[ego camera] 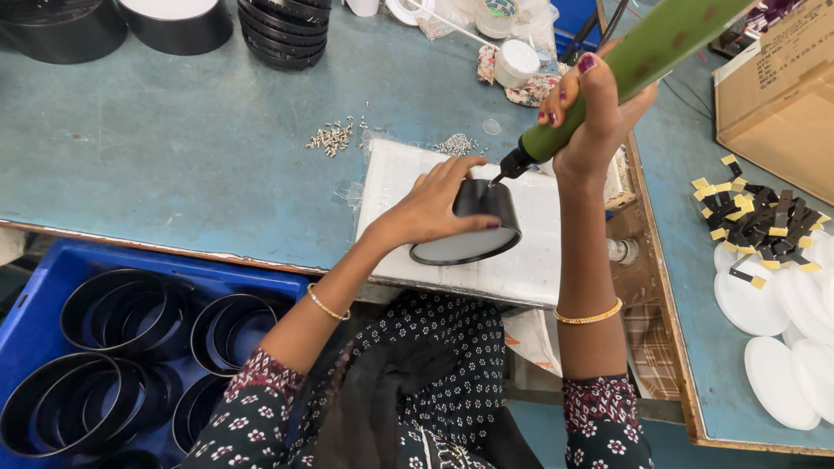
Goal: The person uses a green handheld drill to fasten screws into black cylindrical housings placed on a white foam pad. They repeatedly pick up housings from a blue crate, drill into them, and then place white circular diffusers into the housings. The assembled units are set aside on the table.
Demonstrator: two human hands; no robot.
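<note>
Left hand (pixel 434 204) clamps the black round housing (pixel 473 221) tilted on the white pad (pixel 539 252) at the counter's near edge. Right hand (pixel 591 113), grip wrapped tight round the green electric screwdriver (pixel 638 61), angles its long axis down-left, tip touching the housing's top.

Worn blue-green tabletop (pixel 191 148), scuffed and evenly lit, fills most of the view; its near edge is chipped, showing wood. A second blue-topped table (pixel 695 287) with a raw wooden rim stands at right, carrying white discs (pixel 782 347), a heap of black-and-yellow clips (pixel 760 221) and a cardboard box (pixel 782 95). Below the near edge sits a blue crate (pixel 39 300) of black rings (pixel 122 308); stacked black rings (pixel 282 30) and scattered small screws (pixel 330 137) lie on the main top.
</note>
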